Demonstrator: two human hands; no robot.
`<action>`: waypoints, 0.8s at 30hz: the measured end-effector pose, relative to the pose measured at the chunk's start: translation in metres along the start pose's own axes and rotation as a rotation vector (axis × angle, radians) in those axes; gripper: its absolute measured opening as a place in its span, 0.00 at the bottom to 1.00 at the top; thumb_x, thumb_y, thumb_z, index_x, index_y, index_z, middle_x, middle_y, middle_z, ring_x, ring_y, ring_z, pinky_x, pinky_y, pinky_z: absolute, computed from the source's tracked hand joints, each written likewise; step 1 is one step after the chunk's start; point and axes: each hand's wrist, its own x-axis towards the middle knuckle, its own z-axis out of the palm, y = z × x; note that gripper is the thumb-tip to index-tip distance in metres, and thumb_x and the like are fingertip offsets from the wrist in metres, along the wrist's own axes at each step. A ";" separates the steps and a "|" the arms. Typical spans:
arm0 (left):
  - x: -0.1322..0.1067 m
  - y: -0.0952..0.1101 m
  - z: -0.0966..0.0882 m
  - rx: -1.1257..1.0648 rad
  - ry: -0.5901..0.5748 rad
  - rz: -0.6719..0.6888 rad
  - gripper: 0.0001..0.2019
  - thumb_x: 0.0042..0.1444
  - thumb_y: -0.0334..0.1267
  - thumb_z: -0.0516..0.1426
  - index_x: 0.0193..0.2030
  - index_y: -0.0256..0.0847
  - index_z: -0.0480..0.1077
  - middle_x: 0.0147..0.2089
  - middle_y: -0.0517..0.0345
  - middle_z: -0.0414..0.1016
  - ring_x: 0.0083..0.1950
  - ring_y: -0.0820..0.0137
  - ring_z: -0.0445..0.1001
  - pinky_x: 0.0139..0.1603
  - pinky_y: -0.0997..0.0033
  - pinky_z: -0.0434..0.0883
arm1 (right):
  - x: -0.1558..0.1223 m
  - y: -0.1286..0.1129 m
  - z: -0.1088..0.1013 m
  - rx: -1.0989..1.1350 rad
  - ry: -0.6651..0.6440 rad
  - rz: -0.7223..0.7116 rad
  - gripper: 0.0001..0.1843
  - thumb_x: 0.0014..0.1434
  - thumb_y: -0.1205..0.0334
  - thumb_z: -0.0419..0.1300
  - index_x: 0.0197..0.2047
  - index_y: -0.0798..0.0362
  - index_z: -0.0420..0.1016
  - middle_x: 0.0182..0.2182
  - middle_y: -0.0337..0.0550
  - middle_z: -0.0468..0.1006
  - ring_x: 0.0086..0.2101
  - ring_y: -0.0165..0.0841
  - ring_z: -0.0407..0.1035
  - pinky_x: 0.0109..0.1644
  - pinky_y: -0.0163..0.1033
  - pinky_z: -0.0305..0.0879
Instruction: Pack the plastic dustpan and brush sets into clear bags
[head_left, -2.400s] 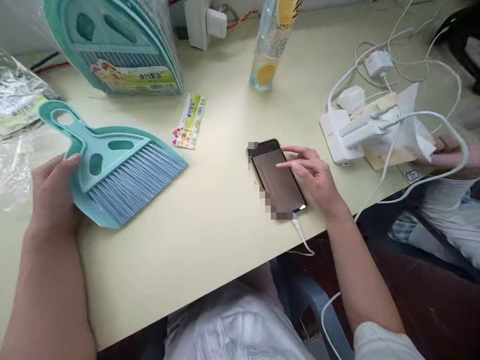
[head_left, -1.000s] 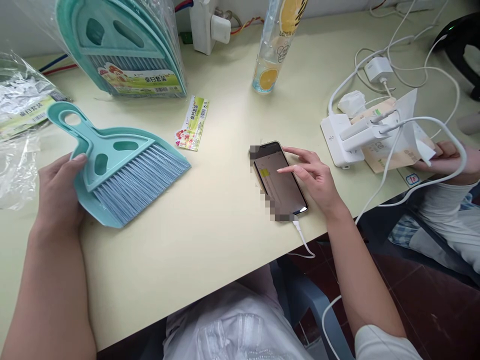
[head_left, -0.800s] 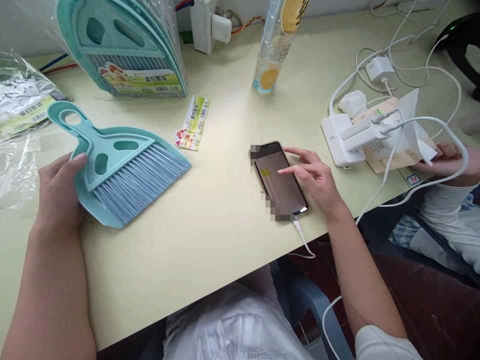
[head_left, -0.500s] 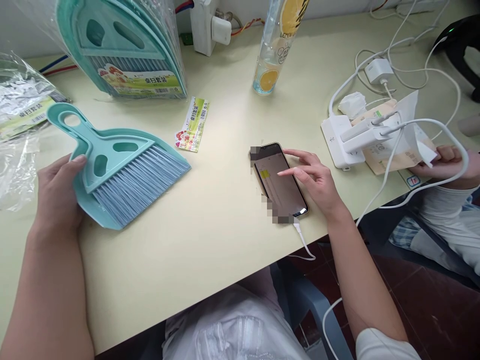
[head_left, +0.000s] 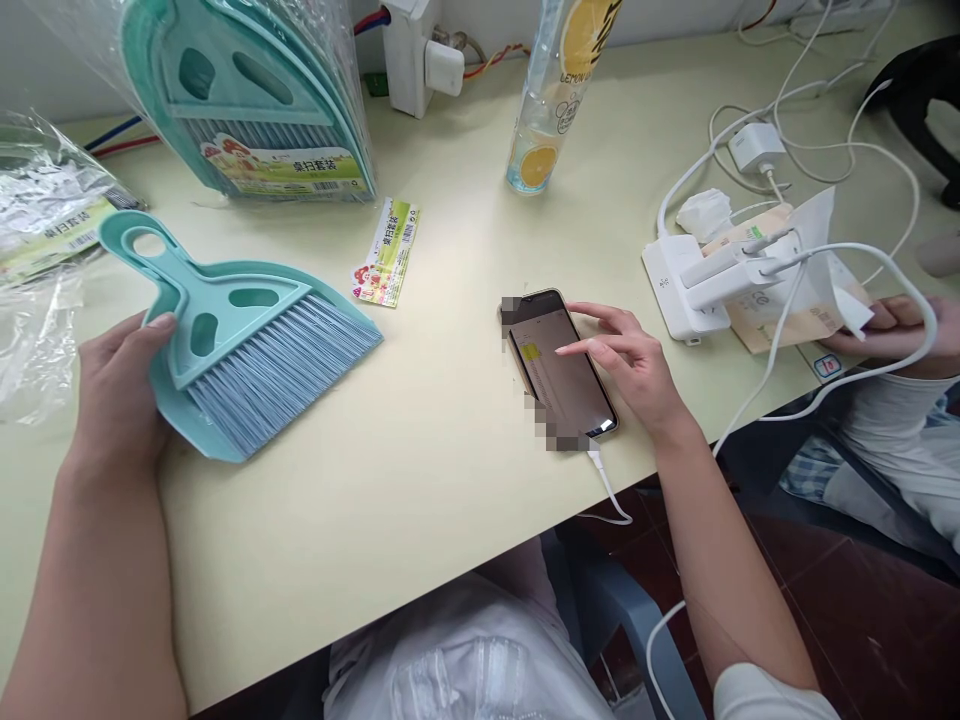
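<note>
My left hand is closed on the left edge of a turquoise dustpan, thumb on top. A matching hand brush with grey-blue bristles is nested in the dustpan. Together they are held tilted at the table's left side. My right hand is over a smartphone lying on the table, its fingers apart. One fingertip is at the lit screen; I cannot tell whether it touches. Another finger rests by the phone's upper right edge. A white charging cable runs from the phone's lower end.
Bagged dustpan sets stand at the back left, near a printed label card. A lemon drink bottle stands at the back. Right are a white power strip, tangled cables and paper packaging. Another person's hand rests beyond.
Everything sits very slightly lower in the picture, as from a small head movement. Both hands keep their places on the dustpan and at the phone.
</note>
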 end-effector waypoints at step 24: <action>-0.002 0.002 0.001 0.038 0.002 -0.004 0.09 0.39 0.39 0.62 0.27 0.37 0.71 0.24 0.60 0.67 0.24 0.72 0.66 0.25 0.71 0.67 | 0.000 0.001 0.000 0.003 -0.001 0.001 0.15 0.64 0.45 0.55 0.38 0.35 0.84 0.57 0.32 0.74 0.61 0.44 0.61 0.67 0.60 0.55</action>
